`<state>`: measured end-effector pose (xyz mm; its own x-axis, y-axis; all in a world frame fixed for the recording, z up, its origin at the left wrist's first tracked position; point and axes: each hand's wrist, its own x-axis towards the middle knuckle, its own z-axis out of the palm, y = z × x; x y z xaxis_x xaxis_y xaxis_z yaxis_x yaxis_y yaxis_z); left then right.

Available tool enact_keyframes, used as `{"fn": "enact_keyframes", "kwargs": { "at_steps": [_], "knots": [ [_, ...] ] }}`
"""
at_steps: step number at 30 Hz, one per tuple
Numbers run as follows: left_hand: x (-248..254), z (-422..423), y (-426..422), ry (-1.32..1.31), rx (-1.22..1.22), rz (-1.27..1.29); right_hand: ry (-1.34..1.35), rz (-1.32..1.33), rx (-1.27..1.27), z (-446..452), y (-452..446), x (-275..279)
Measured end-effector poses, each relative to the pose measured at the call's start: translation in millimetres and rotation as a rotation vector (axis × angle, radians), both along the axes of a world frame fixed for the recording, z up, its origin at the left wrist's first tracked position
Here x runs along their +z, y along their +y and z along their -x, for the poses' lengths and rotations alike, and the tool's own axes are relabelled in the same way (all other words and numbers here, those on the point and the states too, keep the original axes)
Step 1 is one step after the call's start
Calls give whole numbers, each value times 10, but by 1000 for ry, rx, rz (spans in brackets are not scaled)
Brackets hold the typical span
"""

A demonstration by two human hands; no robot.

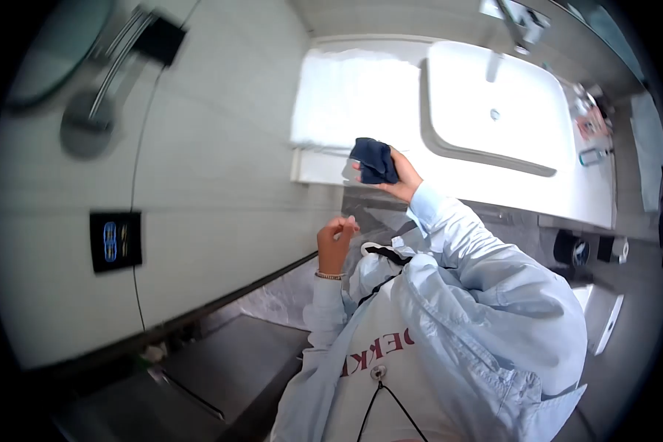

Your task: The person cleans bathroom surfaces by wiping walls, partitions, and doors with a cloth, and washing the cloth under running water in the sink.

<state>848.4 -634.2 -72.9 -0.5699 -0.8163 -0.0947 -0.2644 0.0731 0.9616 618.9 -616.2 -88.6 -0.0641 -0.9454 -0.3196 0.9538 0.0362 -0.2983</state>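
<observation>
A dark navy folded cloth rests on the palm of my right hand, with the fingers bent round its edge. That hand is over the front edge of the white counter, just in front of a white towel laid flat. My left hand is lower and further left, away from the cloth. Its fingers are curled in towards the thumb, and nothing shows in them. A beaded bracelet circles the left wrist.
A white basin stands on the counter under a metal tap. Small bottles line its right end. A tiled wall rises on the left, bearing a round mirror and a black switch panel. Toilet paper hangs at right.
</observation>
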Motion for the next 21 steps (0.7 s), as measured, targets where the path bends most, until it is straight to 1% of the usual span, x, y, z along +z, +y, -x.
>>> {"fn": "enact_keyframes", "kwargs": {
  "at_steps": [1,2,3,4,7,8,9,10,12,13,14,15,16,17,18,19,20,21],
  "knots": [
    [4,288,-17,-49,-50,-42,61,-69,-78,261,160,26],
    [-6,608,-13,-94,-95,-83,63,-78,-143,544,375,69],
    [-5,945,-5,-57,-116,-111,117,-84,-174,879,575,39],
    [2,1293,47,-77,-134,-122,179,-92,-195,1204,811,3],
    [-297,2220,187,96,-320,-101,486,-345,-418,2118,1367,-156],
    [-377,2546,266,140,-363,-116,576,-384,-560,2372,1476,-245],
    [-457,2862,303,105,-441,-112,608,-452,-616,2625,1586,-331],
    [-542,3117,324,111,-501,-47,639,-521,-673,2806,1647,-426],
    [-689,3669,430,23,-589,122,612,-681,-681,3224,1762,-661],
    [-790,3910,504,40,-586,164,589,-663,-695,3378,1786,-821],
    [-887,4125,565,54,-579,205,583,-684,-643,3506,1815,-967],
    [-1077,4302,621,115,-585,472,602,-767,-583,3627,1809,-1143],
    [-1172,4482,684,120,-560,544,626,-849,-518,3706,1801,-1295],
    [-1252,4591,708,-5,-587,452,627,-806,-485,3727,1796,-1426],
    [-1321,4750,717,-130,-615,361,707,-788,-410,3804,1815,-1549],
    [-1387,4911,720,-135,-599,342,907,-726,-347,3872,1818,-1614],
    [-1452,5055,739,-187,-602,467,1098,-657,-277,3900,1845,-1678],
    [-1518,5187,771,-244,-607,589,1400,-722,-257,3884,1840,-1565]
  ]
}}
